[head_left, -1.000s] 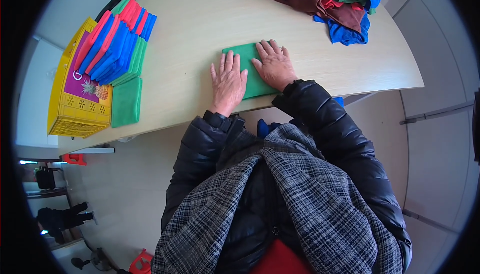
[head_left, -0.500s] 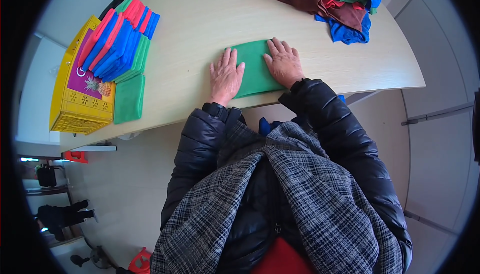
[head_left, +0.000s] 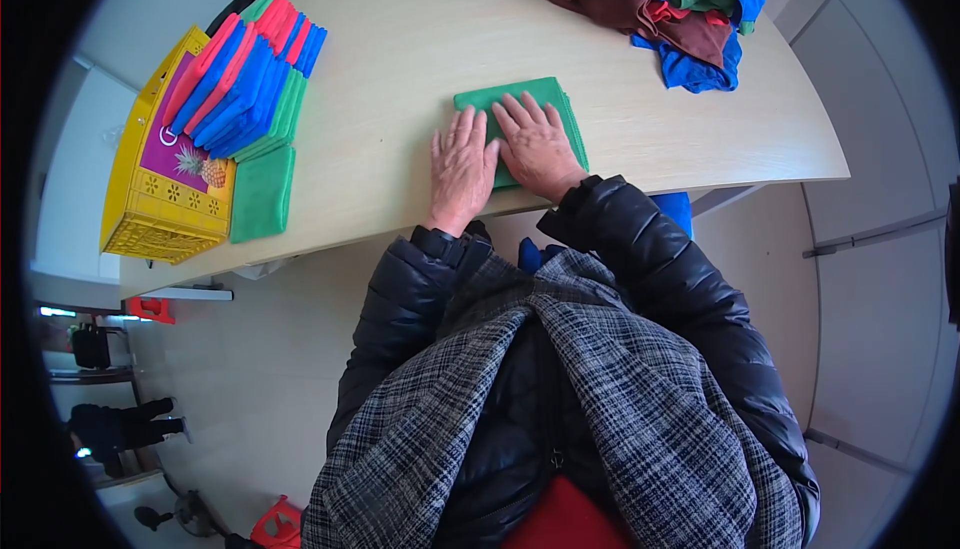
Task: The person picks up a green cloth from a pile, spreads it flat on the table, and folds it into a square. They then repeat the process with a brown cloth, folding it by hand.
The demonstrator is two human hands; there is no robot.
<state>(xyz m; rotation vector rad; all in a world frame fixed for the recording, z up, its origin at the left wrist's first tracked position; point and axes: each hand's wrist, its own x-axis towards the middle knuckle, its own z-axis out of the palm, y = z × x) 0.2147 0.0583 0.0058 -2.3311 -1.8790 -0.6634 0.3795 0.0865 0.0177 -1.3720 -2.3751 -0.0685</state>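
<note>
A folded green cloth (head_left: 536, 92) lies flat near the table's front edge. My left hand (head_left: 463, 169) rests along its left side, fingers stretched out and pointing away from me. My right hand (head_left: 538, 149) presses flat on the cloth's middle with its fingers spread, its thumb close to the left hand. Both palms hide much of the cloth's near half. The cloth's right edge shows stacked layers.
At the left, a yellow basket (head_left: 168, 239) stands beside rows of folded red, blue and green cloths (head_left: 240, 99). A loose heap of brown, blue and green cloths (head_left: 680, 14) lies at the far right of the table (head_left: 380, 59). Another person (head_left: 120, 427) is far off at lower left.
My right hand has slid left from the cloth's right edge onto its middle. The left hand has shifted slightly right and nearer. The cloth's right edge now lies uncovered.
</note>
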